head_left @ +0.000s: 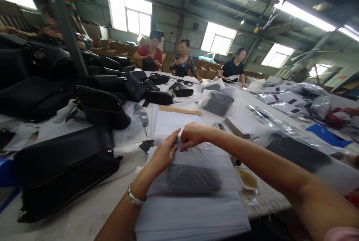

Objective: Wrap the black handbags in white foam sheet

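Observation:
A dark, flat-looking item [196,178] lies inside a clear plastic bag [202,155] on a stack of white sheets [193,214] in front of me. At the bag's far end, my left hand [165,149] has its fingers nearly straight and together, with the thumb close below, on the gathered plastic. Curled fingers of my right hand [195,136] pinch the same plastic just to the right. Part of the plastic between the hands is hidden by the fingers. A small black tag [146,145] lies left of my left hand.
Black handbags [64,170] are piled along the left. Wrapped grey items [218,102] lie ahead and a white stack of cards [237,127] at right. A small dish of yellowish stuff [247,178] stands near the front edge. Several co-workers [183,59] are across the table.

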Motion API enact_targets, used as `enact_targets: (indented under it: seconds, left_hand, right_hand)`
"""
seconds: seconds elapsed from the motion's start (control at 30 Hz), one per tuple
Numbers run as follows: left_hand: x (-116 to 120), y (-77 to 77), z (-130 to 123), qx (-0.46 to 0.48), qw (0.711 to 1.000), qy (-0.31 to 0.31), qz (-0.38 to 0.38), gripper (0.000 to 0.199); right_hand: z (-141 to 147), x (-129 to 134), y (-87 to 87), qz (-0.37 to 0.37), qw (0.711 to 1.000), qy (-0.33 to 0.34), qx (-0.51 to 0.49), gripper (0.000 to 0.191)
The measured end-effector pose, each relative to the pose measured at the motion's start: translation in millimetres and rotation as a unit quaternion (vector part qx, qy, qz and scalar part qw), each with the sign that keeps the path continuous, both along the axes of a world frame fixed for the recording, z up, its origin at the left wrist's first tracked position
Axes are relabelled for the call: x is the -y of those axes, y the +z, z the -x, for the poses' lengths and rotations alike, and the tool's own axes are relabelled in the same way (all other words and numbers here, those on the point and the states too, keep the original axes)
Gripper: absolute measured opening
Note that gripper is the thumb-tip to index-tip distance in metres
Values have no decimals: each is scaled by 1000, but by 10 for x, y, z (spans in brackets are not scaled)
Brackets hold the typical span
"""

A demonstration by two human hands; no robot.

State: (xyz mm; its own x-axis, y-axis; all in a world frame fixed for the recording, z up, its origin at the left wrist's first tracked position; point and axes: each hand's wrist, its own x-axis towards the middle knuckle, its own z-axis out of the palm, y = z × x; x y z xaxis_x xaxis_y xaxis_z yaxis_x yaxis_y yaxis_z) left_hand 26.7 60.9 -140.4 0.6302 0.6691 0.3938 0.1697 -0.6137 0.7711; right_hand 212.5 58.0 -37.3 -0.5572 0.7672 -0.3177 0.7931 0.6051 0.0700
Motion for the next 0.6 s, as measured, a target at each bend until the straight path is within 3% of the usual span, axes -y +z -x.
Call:
enact_targets:
  seconds: [0.4,0.6]
  left_hand:
    - [11,-33,-4,-1,1000,19,22,70]
    - [32,8,-16,-9,999,21,24,69]
  right_hand:
    - [101,-156,64,53,996,-54,38,52]
    - [41,-212,30,159,979,-127,-6,54]
